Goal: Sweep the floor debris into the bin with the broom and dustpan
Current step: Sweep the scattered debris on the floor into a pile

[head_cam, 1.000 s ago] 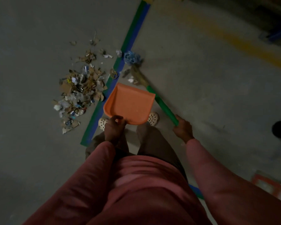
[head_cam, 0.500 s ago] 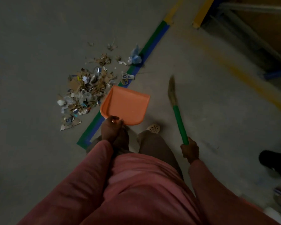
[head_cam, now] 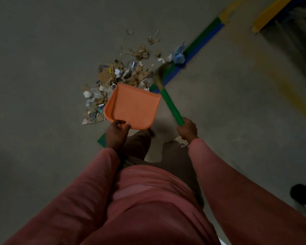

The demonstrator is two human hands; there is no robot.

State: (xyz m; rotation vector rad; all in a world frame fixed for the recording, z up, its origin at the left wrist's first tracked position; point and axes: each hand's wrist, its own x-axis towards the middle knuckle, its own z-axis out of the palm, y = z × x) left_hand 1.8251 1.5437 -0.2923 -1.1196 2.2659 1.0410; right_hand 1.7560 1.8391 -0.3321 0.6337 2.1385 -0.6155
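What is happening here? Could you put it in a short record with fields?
Left hand: grips the orange dustpan at its near edge
Right hand: grips the broom by its green handle
Debris pile: on the floor beyond the dustpan
Dustpan contents: looks empty
Floor tape: green and blue stripe beside the pile
Bin: not in view

Two hands: the left hand (head_cam: 117,133) grips the one orange dustpan (head_cam: 132,106), the right hand (head_cam: 187,129) grips the one green-handled broom (head_cam: 171,106); two pink sleeves (head_cam: 78,191) behind the grips; one heap of debris (head_cam: 117,78) beyond the left grip, past the pan's far lip, its scraps too many and too blurred to count; one crumpled blue plastic scrap (head_cam: 178,55) beyond the broom's far end; one green-and-blue floor stripe (head_cam: 201,41) running from beneath the left grip away past the broom head; one pale perforated shoe (head_cam: 182,141) just below the right grip; one dark shoe (head_cam: 302,195) well off to that grip's right.
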